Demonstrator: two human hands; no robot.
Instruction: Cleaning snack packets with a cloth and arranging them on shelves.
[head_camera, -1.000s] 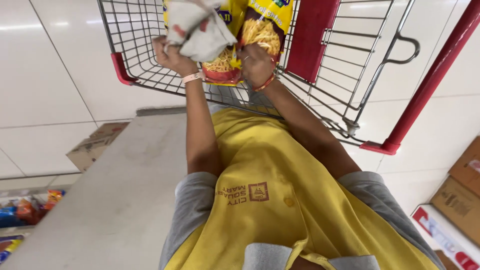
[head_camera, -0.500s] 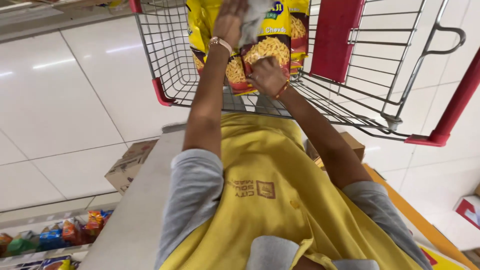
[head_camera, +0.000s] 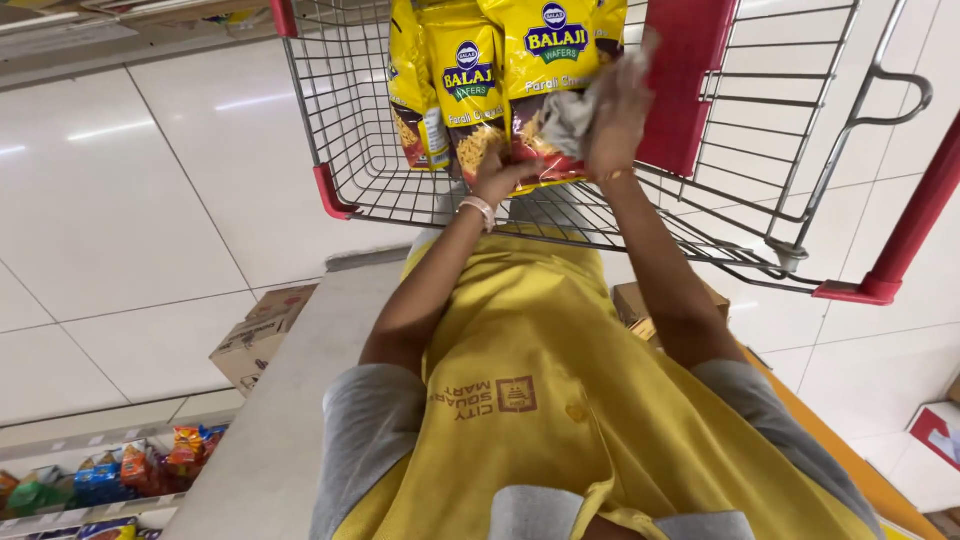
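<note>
Our left hand (head_camera: 497, 183) has its fingers clamped on the bottom of a yellow snack bag (head_camera: 548, 75) in the shopping cart (head_camera: 350, 150). Our right hand (head_camera: 617, 115) presses a grey cloth (head_camera: 572, 118) on it. We should wipe gently and hold the bag steady.

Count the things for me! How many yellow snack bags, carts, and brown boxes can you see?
Yellow snack bags in the cart: 4, with the left hand and right hand on them
Shopping cart: 1
Brown cardboard boxes: 2
Total: 7
</note>
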